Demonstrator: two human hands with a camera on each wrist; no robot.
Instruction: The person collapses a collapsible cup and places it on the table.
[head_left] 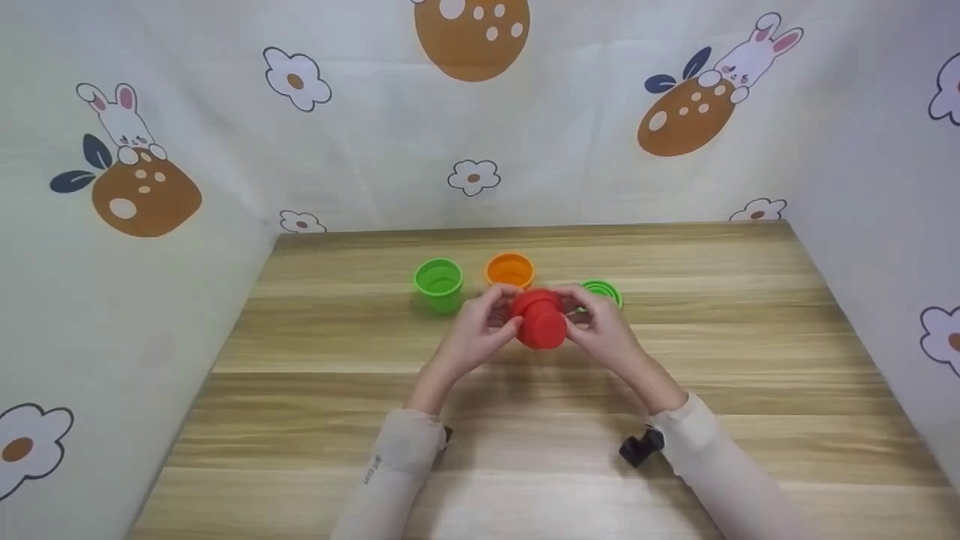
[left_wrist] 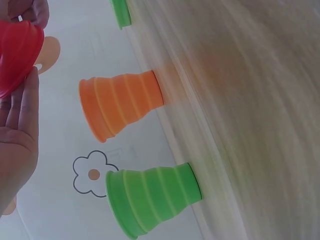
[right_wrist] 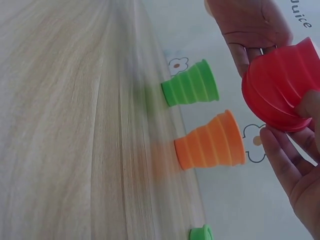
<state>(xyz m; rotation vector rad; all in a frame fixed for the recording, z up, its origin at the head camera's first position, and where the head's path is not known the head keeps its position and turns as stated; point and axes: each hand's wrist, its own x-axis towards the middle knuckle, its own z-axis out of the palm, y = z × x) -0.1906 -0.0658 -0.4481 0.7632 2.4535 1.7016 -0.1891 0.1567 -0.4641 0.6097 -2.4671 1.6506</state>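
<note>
Both hands hold a red collapsible cup [head_left: 544,326] in the air over the middle of the table, its base tipped toward me. My left hand [head_left: 480,330] grips its left side with thumb and fingers. On the other side my right hand [head_left: 602,330] pinches it, the thumb pressing near the base. In the right wrist view the red cup [right_wrist: 282,85] appears partly expanded, its rings bunched near the rim. Behind the hands stand an expanded green cup [head_left: 439,281] and an expanded orange cup [head_left: 510,268]. A flattened green cup [head_left: 604,291] lies just beyond the right hand, partly hidden.
The wood-grain table [head_left: 525,450] is enclosed at the back and sides by a pale cloth [head_left: 375,150] printed with rabbits, flowers and brown fruit. A black device [head_left: 641,448] sits at the right wrist.
</note>
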